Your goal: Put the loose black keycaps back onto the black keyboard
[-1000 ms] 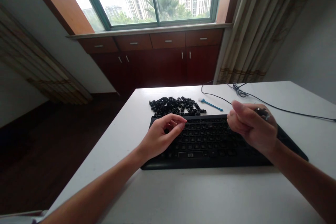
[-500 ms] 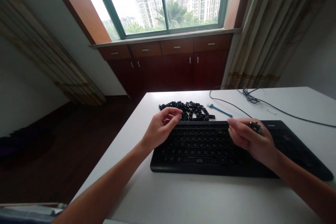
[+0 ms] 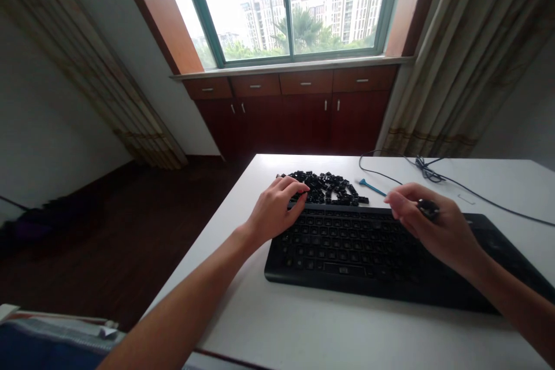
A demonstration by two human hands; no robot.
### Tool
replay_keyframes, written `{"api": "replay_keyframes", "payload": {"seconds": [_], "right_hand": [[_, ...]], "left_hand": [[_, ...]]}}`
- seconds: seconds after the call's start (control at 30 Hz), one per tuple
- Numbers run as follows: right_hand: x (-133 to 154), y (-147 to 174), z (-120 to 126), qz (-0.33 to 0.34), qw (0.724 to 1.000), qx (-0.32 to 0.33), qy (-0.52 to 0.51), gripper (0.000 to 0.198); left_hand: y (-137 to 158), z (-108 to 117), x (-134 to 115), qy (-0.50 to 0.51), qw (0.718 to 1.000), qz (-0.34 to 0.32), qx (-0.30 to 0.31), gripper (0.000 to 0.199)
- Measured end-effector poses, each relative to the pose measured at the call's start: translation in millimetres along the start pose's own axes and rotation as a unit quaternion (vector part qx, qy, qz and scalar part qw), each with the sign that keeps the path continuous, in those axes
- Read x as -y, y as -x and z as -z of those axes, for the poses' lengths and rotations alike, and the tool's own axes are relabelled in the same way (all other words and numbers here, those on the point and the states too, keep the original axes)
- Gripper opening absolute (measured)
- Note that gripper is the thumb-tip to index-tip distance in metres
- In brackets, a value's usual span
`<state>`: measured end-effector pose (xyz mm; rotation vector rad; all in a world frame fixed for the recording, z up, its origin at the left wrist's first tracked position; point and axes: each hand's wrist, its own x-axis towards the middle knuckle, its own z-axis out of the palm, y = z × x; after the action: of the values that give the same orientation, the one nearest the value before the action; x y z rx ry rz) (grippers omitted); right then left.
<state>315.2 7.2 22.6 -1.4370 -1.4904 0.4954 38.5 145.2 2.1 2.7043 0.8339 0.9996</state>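
Note:
A black computer keyboard lies on the white table, many of its keycaps off. Behind its left part is a heap of loose black keycaps. My left hand reaches over the left end of this heap, palm down, with a gap between thumb and forefinger. Whether a fingertip touches a keycap is hard to tell. Above the keyboard's right part, my right hand is curled closed around a small dark object whose kind I cannot make out. A thin blue tool lies behind the keyboard, partly hidden by that hand.
A black cable runs across the back right of the white table, with a bundled coil. Near it lies a thin bent wire. Beyond stand a red-brown cabinet and a window. Blue cloth shows at the lower left.
My view has swung left, so the scene sits further right. My left hand has turned palm down over the heap, its fingertips parting. My right hand has risen slightly, still closed.

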Motion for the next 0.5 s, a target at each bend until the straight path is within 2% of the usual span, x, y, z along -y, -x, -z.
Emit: {"api": "replay_keyframes", "payload": {"seconds": [0.07, 0.17, 0.23, 0.33, 0.5], "right_hand": [[3, -18, -4, 0.055, 0.992, 0.019, 0.115, 0.023], [5, -51, -17, 0.117, 0.957, 0.103, 0.245, 0.026], [3, -71, -30, 0.119, 0.930, 0.144, 0.316, 0.029], [-1, -92, -50, 0.119, 0.910, 0.182, 0.352, 0.028], [-6, -108, -74, 0.088, 0.882, 0.220, 0.408, 0.035]], "left_hand": [[1, 0, -3, -0.003, 1.000, -0.001, 0.009, 0.018], [2, -1, -5, -0.006, 1.000, -0.006, 0.023, 0.018], [3, -3, -7, -0.005, 0.999, -0.010, 0.032, 0.018], [4, -3, -9, -0.008, 0.999, -0.014, 0.043, 0.018], [5, -3, -10, -0.023, 0.998, -0.021, 0.049, 0.018]]}}
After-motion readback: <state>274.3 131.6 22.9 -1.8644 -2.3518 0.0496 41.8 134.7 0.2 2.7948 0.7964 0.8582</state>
